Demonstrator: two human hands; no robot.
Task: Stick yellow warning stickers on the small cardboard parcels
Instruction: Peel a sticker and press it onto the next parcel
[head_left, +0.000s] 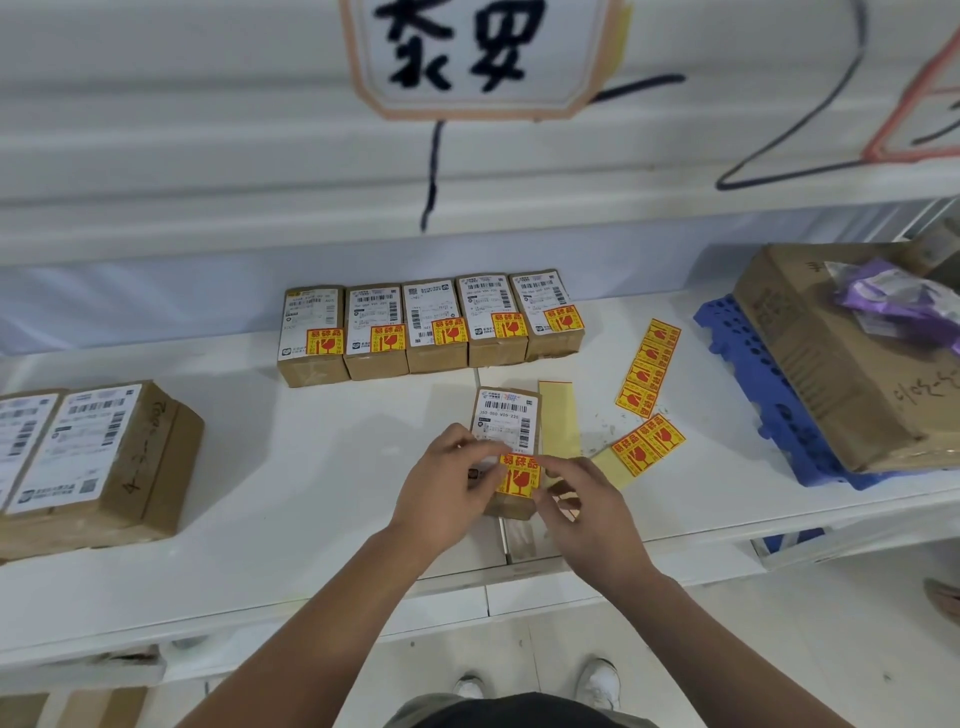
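One small cardboard parcel (506, 431) lies flat on the white shelf (311, 467) under both hands: brown box, white shipping label with barcodes and the printed code "350 050 V05 220". Its yellow sticker (519, 474), with red characters "易碎品" and a broken-glass symbol, sits on the near end of the label. The left hand (447, 483) grips the parcel with curled fingers at the sticker's left edge; the right hand (587, 512) pinches the sticker's right edge. Beyond the hands stands a row of five parcels (431, 327), each with the same sticker at its near right corner. Right of the hands lie a bare backing strip (558, 415), a strip of four stickers (648, 369) and a pair of stickers (648, 444). Far left are larger labelled parcels (98, 457), their handwriting unclear.
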